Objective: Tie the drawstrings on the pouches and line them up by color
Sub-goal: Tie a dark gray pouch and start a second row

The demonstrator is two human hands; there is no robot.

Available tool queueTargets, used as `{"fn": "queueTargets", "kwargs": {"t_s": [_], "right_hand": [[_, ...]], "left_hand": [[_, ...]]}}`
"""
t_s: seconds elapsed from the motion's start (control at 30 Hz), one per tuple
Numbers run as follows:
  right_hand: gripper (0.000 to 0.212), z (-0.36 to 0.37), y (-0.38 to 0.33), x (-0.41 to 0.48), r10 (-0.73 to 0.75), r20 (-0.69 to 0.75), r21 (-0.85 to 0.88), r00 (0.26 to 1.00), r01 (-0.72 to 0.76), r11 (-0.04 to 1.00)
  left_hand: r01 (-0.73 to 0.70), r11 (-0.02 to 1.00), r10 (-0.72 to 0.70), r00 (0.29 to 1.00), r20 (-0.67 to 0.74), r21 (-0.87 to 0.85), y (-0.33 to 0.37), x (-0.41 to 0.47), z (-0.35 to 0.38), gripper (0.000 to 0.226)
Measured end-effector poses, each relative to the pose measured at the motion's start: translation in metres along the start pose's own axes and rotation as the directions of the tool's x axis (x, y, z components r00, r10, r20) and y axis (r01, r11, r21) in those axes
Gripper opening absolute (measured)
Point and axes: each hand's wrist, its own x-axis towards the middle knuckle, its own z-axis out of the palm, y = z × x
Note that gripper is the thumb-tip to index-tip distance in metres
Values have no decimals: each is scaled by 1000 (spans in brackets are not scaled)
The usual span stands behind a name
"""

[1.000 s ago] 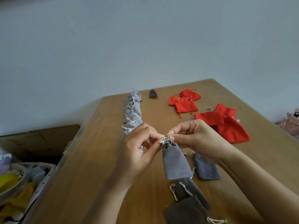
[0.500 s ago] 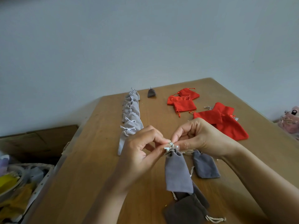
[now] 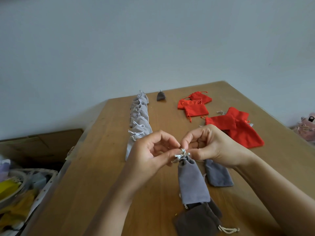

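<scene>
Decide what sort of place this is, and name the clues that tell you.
Likely a home or small-workshop packing spot: a plain wooden table by a bare wall, a row of tied grey pouches, loose red pouches, and a cardboard box alongside.

A row of tied pouches point(image 3: 139, 116) is laid on the table point(image 3: 102, 167) behind the left hand point(image 3: 150, 155), loose pouches point(image 3: 238, 132) are scattered behind the right hand point(image 3: 213, 147), and a hanging pouch point(image 3: 192, 183) is held between both, above a heap point(image 3: 197, 222).
</scene>
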Motion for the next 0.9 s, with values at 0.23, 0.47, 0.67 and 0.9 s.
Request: {"fn": "queueTargets", "kwargs": {"t_s": [0.23,0.47,0.67,0.9], "right_hand": [[7,1,-1,0,-19,-46,15,999,19,1000],[13,-2,4,5,-40,-58,-47,997,37,998],[8,-8,9,11,-109,-187,-241,976,62,969],[5,-18,6,23,-164,-345,-309,924,53,950]], "left_hand": [[-182,969,199,976,-88,168,-6,0,4,7],[-207,931,256,957,-134,301,-16,3,6,11],[215,976,-211,973,-97,34,-12,10,13,39],[359,922,-342,931,-128,146,-13,33,15,22]]}}
